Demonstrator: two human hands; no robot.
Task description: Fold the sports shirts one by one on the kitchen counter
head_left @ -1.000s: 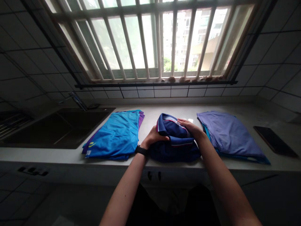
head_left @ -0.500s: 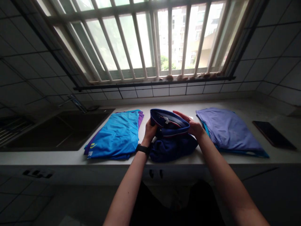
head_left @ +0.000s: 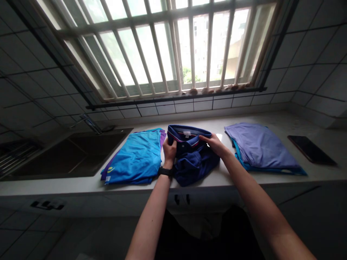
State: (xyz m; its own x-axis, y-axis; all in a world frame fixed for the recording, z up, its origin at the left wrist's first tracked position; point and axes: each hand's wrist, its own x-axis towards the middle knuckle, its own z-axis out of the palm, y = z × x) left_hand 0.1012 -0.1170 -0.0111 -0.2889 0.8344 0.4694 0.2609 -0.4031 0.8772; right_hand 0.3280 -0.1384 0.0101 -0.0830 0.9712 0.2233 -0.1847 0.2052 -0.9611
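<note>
here, navy polo shirt (head_left: 191,159), near counter edge (head_left: 67,190)

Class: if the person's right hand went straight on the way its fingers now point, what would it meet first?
The right hand would meet the collar of the navy polo shirt first, as its fingers rest there; the left hand looks next, though depth is unclear.

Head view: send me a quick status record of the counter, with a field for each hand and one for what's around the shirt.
Left hand: gripping the collar of a navy polo shirt, black wristband on the wrist
Right hand: on the shirt's far side, by the collar
Left of shirt: folded blue shirt on a purple garment
Right of shirt: folded lavender shirt
Farther out: sink, dark phone
</note>
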